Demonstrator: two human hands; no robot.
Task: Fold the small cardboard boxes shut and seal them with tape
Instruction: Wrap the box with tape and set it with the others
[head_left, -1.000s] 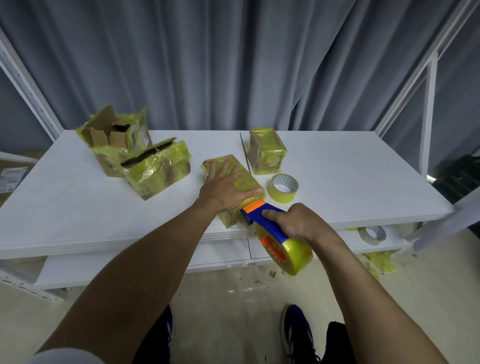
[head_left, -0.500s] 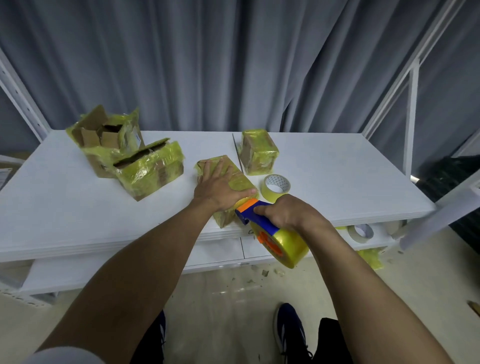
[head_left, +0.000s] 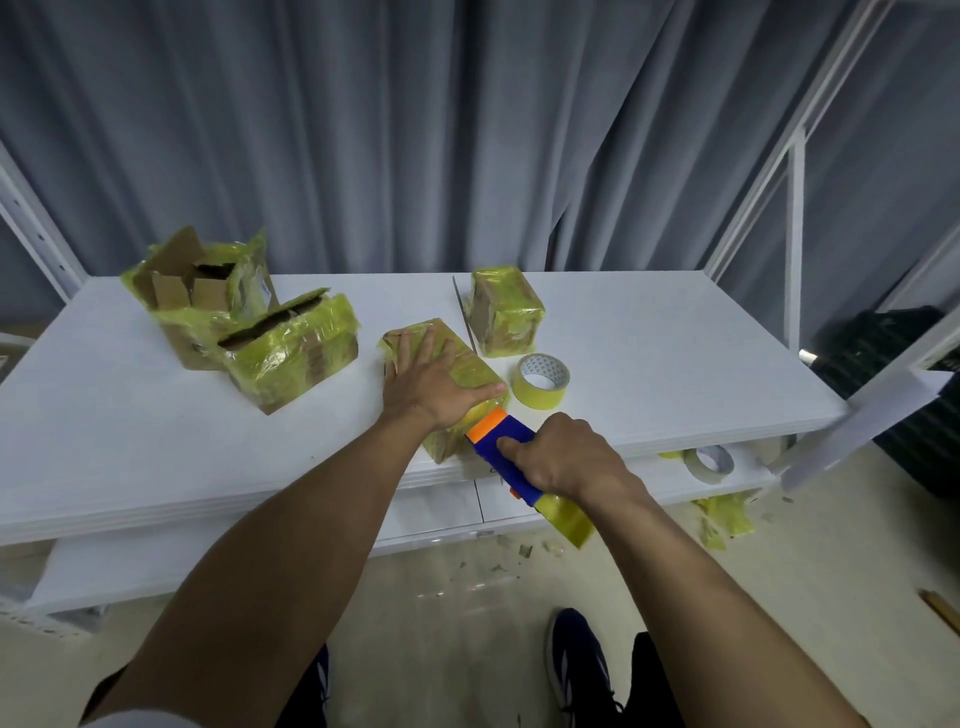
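A small cardboard box (head_left: 470, 371) wrapped in yellow tape lies near the front edge of the white table (head_left: 649, 364). My left hand (head_left: 434, 387) presses flat on its top with fingers spread. My right hand (head_left: 558, 457) grips a blue and orange tape dispenser (head_left: 501, 447) with a yellow tape roll (head_left: 566, 519); its orange head touches the box's near end. Another taped box (head_left: 506, 312) stands behind. At the left, two boxes with open flaps (head_left: 192, 296) (head_left: 293, 351) sit together.
A loose yellow tape roll (head_left: 543, 382) lies right of the pressed box. On the lower shelf at right rests a pale tape roll (head_left: 709, 462), with yellow tape scraps (head_left: 724, 514) nearby. White frame posts (head_left: 795, 218) stand at the right; grey curtains hang behind.
The dispenser has turned so its roll now shows edge-on, its head still at the box's near end. My left hand stays pressed on the box.
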